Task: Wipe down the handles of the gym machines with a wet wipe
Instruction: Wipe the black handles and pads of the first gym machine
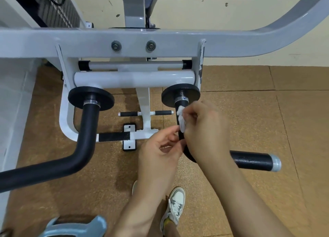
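Observation:
Two black padded handles hang from the white frame of a gym machine. The right handle [252, 160] drops from a black disc, bends behind my hands and ends in a silver cap at the right. My right hand [204, 129] wraps its upright part and presses a crumpled white wet wipe [181, 119] against it. My left hand [160, 151] is just below and left, fingertips pinching at the wipe's lower end beside the handle. The left handle [87, 135] curves down and away to the left, untouched.
The white crossbar [135, 40] of the machine spans the view above the handles. A small foot peg [146, 113] and base plate [129, 137] sit on the brown cork floor. A weight stack [53, 10] stands far left. My shoe [175, 206] is below my hands.

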